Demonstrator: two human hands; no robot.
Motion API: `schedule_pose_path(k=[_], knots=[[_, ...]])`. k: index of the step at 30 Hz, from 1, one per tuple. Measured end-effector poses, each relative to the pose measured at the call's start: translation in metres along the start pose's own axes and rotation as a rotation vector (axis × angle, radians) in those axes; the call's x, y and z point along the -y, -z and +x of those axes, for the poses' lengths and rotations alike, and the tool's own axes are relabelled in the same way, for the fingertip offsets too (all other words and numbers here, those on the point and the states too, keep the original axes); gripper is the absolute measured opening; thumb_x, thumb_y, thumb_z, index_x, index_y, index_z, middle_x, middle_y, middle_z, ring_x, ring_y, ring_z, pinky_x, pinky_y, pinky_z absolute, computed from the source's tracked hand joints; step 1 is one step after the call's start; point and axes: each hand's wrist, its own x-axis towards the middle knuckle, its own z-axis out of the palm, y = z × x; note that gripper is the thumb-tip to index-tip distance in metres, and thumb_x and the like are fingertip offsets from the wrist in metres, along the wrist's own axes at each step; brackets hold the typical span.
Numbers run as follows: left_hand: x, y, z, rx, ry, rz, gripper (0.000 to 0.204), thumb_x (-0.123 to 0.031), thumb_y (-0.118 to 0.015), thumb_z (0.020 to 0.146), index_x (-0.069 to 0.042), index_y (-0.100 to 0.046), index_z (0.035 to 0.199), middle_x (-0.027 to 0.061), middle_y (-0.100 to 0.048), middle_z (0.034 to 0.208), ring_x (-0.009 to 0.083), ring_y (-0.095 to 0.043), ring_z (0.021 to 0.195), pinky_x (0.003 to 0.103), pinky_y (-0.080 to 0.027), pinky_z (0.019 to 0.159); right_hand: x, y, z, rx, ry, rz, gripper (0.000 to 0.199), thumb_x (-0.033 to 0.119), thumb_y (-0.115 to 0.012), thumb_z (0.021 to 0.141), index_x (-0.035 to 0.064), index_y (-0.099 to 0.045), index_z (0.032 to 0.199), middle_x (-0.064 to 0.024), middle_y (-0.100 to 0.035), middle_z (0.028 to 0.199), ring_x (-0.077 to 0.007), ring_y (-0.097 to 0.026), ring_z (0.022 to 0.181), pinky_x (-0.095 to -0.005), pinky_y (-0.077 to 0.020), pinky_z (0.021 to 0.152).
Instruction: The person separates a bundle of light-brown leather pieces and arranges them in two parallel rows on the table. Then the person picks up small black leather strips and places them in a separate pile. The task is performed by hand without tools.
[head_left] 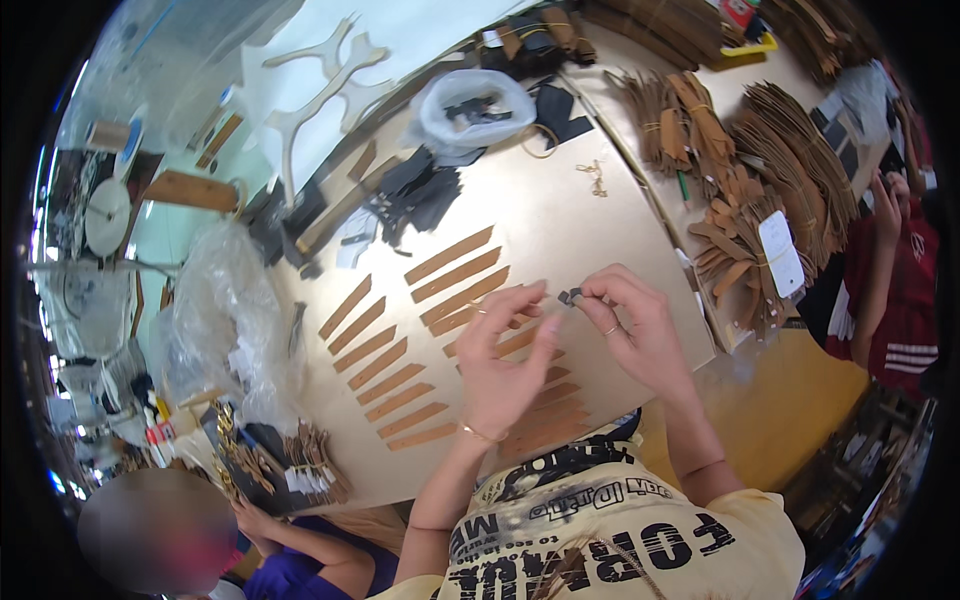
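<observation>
Above the table's near part, my right hand (632, 325) pinches a few small black pieces (570, 297) between thumb and fingertips. My left hand (505, 355) hovers just left of it, thumb and fingers apart, with nothing visible between them. Beneath and around both hands lie flat brown strips with slanted ends, laid out in rows. One column of strips (380, 363) is at the left; another group of strips (455, 275) runs down the middle, partly hidden behind my left hand and forearm. Each strip lies separate or slightly overlapping on the pale tabletop (620, 230).
Black scraps (420, 190) and a plastic bag of black pieces (472, 108) lie at the far side. Bundled brown strips (740, 240) pile up at the right. A clear plastic bag (230, 310) sits left. Two other people work nearby, one lower left (310, 550), one right (890, 270).
</observation>
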Motion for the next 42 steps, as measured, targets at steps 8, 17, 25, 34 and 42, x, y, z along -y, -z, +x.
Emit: schedule_pose_path(k=[8,17,25,34,42], knots=[[0.014,0.000,0.026,0.209,0.069,-0.065,0.013,-0.002,-0.070,0.086,-0.001,-0.072,0.098,0.0079,-0.067,0.096,0.0144,-0.061,0.078,0.026,-0.049,0.067,-0.007,0.017,0.024,0.115,0.250,-0.245,0.007,0.001,-0.066,0.087,-0.0008,-0.062,0.092,-0.0107,-0.062,0.087,-0.0257,-0.060,0.077,-0.0340,-0.0468,0.067],[0.028,-0.040,0.025,-0.148,-0.030,-0.065,0.013,0.002,-0.065,0.088,0.002,-0.071,0.100,0.0100,-0.065,0.098,0.0164,-0.062,0.079,0.027,-0.051,0.068,-0.002,-0.010,0.018,-0.069,-0.039,-0.097,0.009,0.006,-0.062,0.092,0.0001,-0.062,0.099,-0.0114,-0.061,0.091,-0.0260,-0.062,0.074,-0.0345,-0.0499,0.064],[0.028,-0.039,0.019,-0.089,-0.010,0.008,0.017,0.004,-0.064,0.088,0.002,-0.071,0.103,0.0108,-0.064,0.099,0.0192,-0.063,0.087,0.028,-0.052,0.073,-0.008,-0.010,0.017,-0.039,-0.014,-0.177,0.011,0.008,-0.058,0.095,0.0006,-0.061,0.102,-0.0133,-0.060,0.093,-0.0333,-0.063,0.078,-0.0395,-0.0505,0.068],[0.024,-0.037,0.022,-0.064,-0.083,0.091,0.018,0.005,-0.066,0.086,0.001,-0.072,0.102,0.0101,-0.063,0.096,0.0187,-0.061,0.082,0.028,-0.050,0.072,-0.011,-0.005,0.020,-0.014,0.017,-0.180,0.012,0.008,-0.057,0.094,0.0005,-0.062,0.102,-0.0141,-0.061,0.092,-0.0349,-0.062,0.080,-0.0413,-0.0500,0.070],[0.030,-0.039,0.021,-0.046,-0.054,0.068,0.018,0.005,-0.064,0.088,0.002,-0.072,0.104,0.0111,-0.062,0.098,0.0183,-0.062,0.080,0.027,-0.051,0.068,-0.013,-0.009,0.019,-0.014,0.000,-0.215,0.010,0.003,-0.058,0.092,-0.0026,-0.060,0.100,-0.0152,-0.060,0.089,-0.0333,-0.060,0.076,-0.0376,-0.0484,0.067]])
